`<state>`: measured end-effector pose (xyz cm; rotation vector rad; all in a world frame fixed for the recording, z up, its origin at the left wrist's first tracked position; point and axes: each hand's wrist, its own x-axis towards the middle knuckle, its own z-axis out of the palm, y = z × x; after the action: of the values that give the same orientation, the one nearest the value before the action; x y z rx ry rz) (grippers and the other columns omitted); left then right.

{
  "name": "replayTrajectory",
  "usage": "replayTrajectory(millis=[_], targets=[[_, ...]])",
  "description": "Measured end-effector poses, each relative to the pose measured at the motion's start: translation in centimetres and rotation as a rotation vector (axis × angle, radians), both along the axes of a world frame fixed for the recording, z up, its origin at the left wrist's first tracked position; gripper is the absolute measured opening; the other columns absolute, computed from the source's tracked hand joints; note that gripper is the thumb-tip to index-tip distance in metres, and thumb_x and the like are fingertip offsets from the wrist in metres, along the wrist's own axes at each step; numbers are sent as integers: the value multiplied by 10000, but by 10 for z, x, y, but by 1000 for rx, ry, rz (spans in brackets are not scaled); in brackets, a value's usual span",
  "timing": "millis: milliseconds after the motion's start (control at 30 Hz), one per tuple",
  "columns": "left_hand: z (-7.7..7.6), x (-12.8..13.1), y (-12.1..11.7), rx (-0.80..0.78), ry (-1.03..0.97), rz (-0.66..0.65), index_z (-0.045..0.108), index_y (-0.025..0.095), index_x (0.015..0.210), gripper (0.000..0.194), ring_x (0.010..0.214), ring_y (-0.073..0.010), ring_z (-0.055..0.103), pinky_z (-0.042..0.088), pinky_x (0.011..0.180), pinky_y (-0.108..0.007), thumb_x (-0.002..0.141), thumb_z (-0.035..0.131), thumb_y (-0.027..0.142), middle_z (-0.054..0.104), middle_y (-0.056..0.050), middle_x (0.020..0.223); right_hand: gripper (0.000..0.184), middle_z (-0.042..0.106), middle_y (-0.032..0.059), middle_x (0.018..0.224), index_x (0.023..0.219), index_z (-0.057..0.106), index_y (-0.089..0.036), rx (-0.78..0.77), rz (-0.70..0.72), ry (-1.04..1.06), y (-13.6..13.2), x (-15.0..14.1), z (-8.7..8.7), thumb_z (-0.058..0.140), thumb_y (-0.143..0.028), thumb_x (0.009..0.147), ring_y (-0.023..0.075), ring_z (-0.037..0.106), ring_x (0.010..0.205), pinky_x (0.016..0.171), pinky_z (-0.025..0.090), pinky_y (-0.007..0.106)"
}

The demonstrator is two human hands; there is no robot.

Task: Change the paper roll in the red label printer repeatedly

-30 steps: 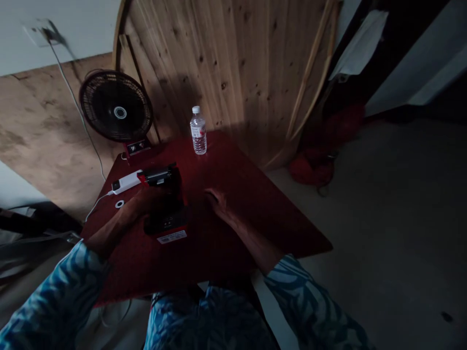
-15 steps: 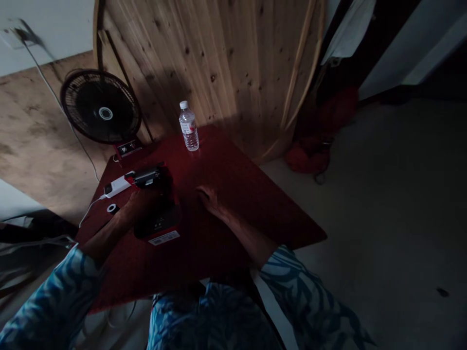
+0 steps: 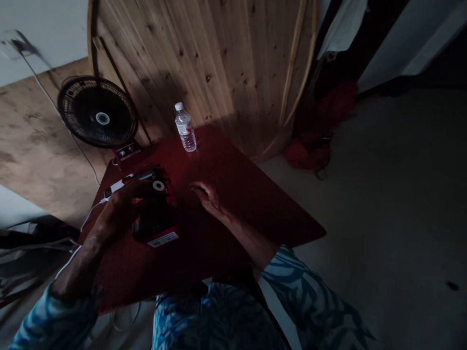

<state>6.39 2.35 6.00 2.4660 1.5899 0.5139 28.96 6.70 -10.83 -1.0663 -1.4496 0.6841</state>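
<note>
The left hand has moved since the earlier frame; a pale roll is at its fingertips, over the black-red device; if its grip clamps, I cannot tell. Toward three o'clock, the right hand has its grip slightly apart, above the red counter. Wooden panel at twelve; shadow hides the device's inside.

The left hand hides part of the machine, whose label print seems unreadably small from here; the wooden board is cut off above.
</note>
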Motion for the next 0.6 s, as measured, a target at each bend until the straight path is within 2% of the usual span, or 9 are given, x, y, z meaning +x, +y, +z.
replayTrajectory(millis=[67,133,200,300,333,400,500,600], targets=[[-1,4,0,-17,-213,-29,657,242,1201,374,1028,-287,700,578,834,-377,849,635,367,730,-69,1148,237,744,52,1040,1040,685,-229,-27,-9,137,-8,-1,18,507,-311,907,207,693,990,918,552,378],[-3,12,-4,-45,-332,-89,647,239,1189,408,1051,-286,691,578,864,-386,828,666,427,725,-65,1164,228,735,51,1041,1036,677,-242,-27,15,266,-20,0,39,561,-370,888,215,683,988,913,554,385],[-4,22,-9,-77,-395,-147,619,228,1205,441,1064,-282,685,576,894,-392,822,671,440,723,-69,1168,227,730,40,1062,1055,667,-266,3,121,325,-35,3,60,605,-387,874,213,679,1004,916,560,385],[-7,32,-14,-67,-363,-205,587,222,1240,442,1086,-279,675,569,924,-382,848,640,420,710,-77,1182,300,731,14,1103,1165,634,-301,-3,371,335,-57,9,82,645,-387,877,199,696,1015,891,585,369],[-9,34,-14,-33,-322,-239,585,222,1246,429,1097,-277,668,564,933,-376,864,624,413,701,-80,1195,324,729,7,1123,1196,622,-309,1,420,320,-63,10,86,648,-385,882,192,699,1029,893,588,362],[-14,34,-13,55,-214,-318,586,228,1254,388,1114,-266,656,552,951,-364,902,591,392,682,-79,1208,351,715,1,1179,1230,611,-312,49,425,265,-71,10,89,649,-386,890,183,687,1085,941,574,352],[-22,34,-14,187,-68,-373,576,236,1280,351,1132,-250,641,543,955,-353,948,557,351,660,-73,1213,377,677,11,1279,1259,606,-298,145,328,159,-75,4,85,641,-402,898,190,637,1195,1042,519,362],[-21,33,-20,262,-10,-344,556,243,1320,401,1148,-248,640,541,957,-341,953,575,405,652,-75,1236,369,675,22,1293,1289,585,-295,186,217,102,-70,3,78,575,-396,934,197,631,1210,1057,508,379]])
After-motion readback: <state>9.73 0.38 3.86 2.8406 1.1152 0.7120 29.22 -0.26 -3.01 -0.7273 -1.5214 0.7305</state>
